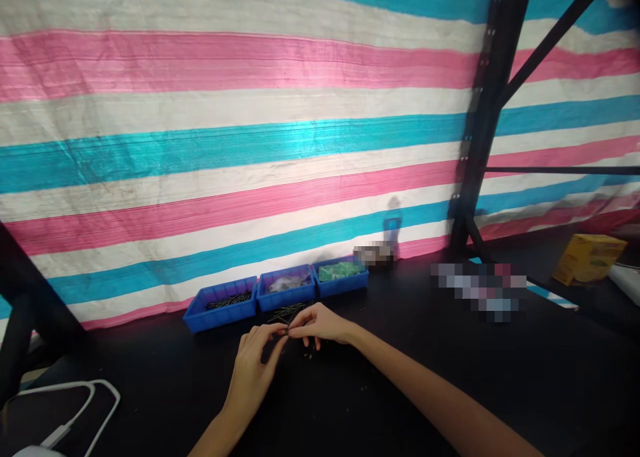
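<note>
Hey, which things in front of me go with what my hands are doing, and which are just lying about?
Seemingly in the work:
Small piece pinched by left hand and right hand, too small to identify
Loose thin pieces just beyond
Left blue tray, middle blue tray, right blue tray

Apparently just lying about:
White cable
Yellow box

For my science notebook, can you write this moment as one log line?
left hand: pinching tiny dark item | right hand: pinching same item | item type: unclear | beyond: thin dark pieces, three blue bins
</note>
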`<state>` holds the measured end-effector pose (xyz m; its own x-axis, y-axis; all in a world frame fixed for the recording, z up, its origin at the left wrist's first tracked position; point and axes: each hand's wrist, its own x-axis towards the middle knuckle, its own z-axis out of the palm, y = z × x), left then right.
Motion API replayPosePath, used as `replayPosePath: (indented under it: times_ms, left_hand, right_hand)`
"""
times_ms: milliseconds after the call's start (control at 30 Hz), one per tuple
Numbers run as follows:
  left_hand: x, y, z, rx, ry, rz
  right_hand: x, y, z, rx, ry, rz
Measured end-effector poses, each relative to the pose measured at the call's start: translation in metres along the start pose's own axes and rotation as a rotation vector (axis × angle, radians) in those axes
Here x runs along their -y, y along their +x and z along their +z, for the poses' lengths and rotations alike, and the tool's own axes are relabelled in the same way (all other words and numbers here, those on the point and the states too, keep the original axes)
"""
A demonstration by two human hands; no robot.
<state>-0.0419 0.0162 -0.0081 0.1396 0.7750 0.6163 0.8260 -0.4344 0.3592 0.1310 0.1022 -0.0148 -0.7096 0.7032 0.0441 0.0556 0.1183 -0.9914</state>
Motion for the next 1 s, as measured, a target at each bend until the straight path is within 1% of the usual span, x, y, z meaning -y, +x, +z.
replayPosePath:
  times_ms: [267, 667, 867, 1000]
  left_hand:
    - [0.0024, -0.001, 0.0026, 0.011, -0.05, 0.046]
    - [0.004, -0.0023, 0.0034, 0.056, -0.07, -0.018]
    - [0.0046, -0.0011, 0.0055, 0.032, -0.08, -0.07]
    - [0.0043, -0.0002, 0.0051, 0.01, -0.111, -0.08]
  right_hand:
    - [0.0043, -0.0021, -0.0003, 0.011, 0.008, 0.002]
    - [0.0055, -0.0028, -0.0009, 0.018, 0.012, -0.009]
    - [0.0044, -0.0023, -0.0014, 0.058, 0.01, 0.0]
    - [0.002, -0.0016, -0.0012, 0.105, -0.011, 0.007]
